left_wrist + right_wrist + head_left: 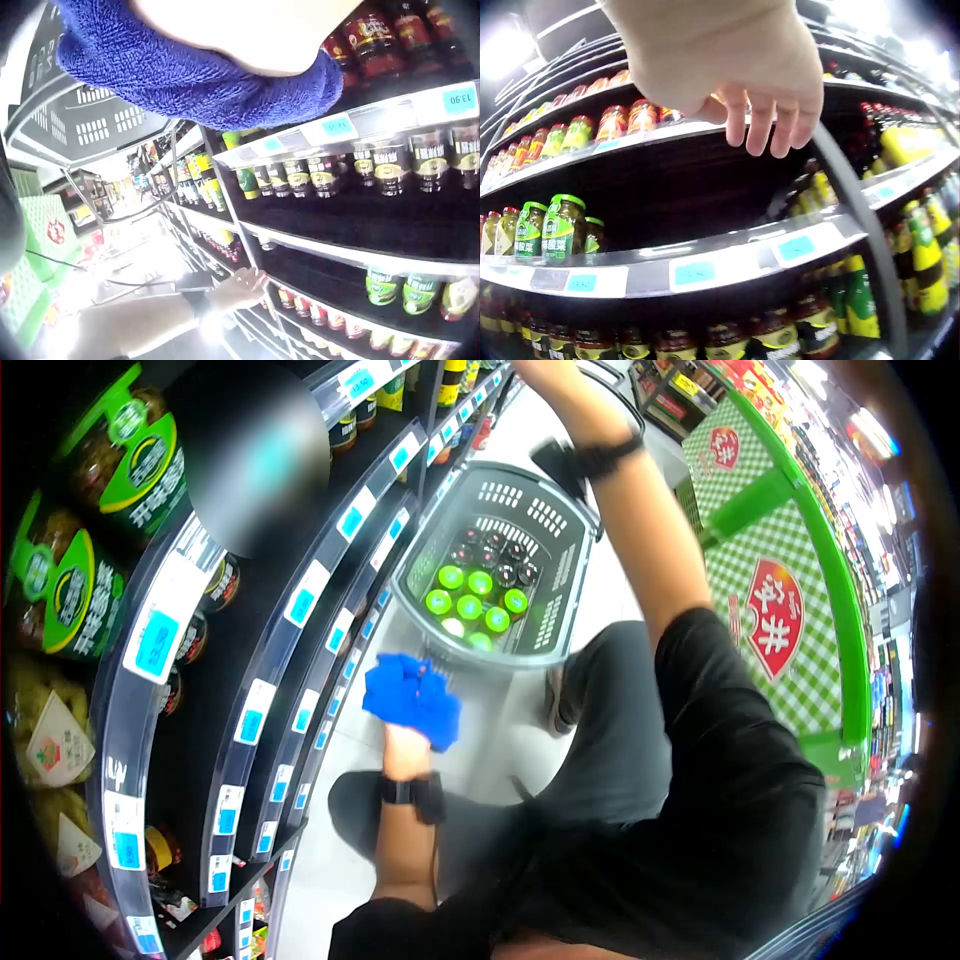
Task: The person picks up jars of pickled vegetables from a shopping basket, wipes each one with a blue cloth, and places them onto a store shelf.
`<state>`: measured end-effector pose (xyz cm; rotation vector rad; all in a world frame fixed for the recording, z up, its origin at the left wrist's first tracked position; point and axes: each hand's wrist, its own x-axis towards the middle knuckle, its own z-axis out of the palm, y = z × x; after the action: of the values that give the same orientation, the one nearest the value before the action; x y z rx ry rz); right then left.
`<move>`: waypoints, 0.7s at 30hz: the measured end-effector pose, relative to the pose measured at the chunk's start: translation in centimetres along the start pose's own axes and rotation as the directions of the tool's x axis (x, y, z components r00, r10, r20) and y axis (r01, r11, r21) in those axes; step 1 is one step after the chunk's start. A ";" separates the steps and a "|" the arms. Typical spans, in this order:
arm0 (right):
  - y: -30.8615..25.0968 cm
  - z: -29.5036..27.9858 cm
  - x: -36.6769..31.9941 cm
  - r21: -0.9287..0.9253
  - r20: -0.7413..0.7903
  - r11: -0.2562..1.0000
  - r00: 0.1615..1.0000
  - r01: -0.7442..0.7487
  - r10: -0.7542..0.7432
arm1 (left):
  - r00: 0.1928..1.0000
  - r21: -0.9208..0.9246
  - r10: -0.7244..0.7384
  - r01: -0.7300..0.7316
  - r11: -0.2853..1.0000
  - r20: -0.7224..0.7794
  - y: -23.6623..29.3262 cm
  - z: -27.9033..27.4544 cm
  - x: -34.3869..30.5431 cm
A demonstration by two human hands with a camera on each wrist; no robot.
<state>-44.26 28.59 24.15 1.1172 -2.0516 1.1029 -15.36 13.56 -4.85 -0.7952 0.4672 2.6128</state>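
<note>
A blue terry cloth (412, 700) is bunched at my left hand (408, 745), which grips it; most of the fingers are hidden in its folds. Close up, the left wrist view shows the cloth (187, 86) wrapped about the bare hand. My right hand (548, 374) reaches far forward, partly cut off by the top of the head view. In the right wrist view, the right hand's fingers (759, 131) hang loosely at a shelf edge (667, 136), holding no jar. Below that edge, green-labelled jars (562, 225) stand on the shelf at left.
A grey basket (480, 650) on the floor contains several green-lidded jars (470, 607) and dark-lidded ones (505, 550). Shelves with blue price tags (250, 722) line the left. Green checked display boxes (770, 620) stand on the right. My bent leg (610, 730) is beside the basket.
</note>
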 end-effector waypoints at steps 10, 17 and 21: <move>29.2 -7.5 -29.9 -0.902 0.248 0.324 0.271 -0.285 0.930 | 0.912 0.159 0.401 -0.410 0.898 0.090 -8.7 3.7 8.2; 38.1 -9.4 -29.5 -0.792 0.393 0.444 0.207 -0.418 0.896 | 0.564 0.431 0.796 -0.676 0.598 -0.218 -13.2 5.0 11.6; 40.3 -8.1 -27.3 -0.678 0.617 0.617 0.147 -0.400 0.773 | 0.729 0.330 0.634 -0.550 0.767 -0.257 -12.5 2.8 10.7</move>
<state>-64.53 59.50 -8.52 0.6338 -3.6495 0.2277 -19.49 28.29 -11.46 -1.2041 1.3142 2.8851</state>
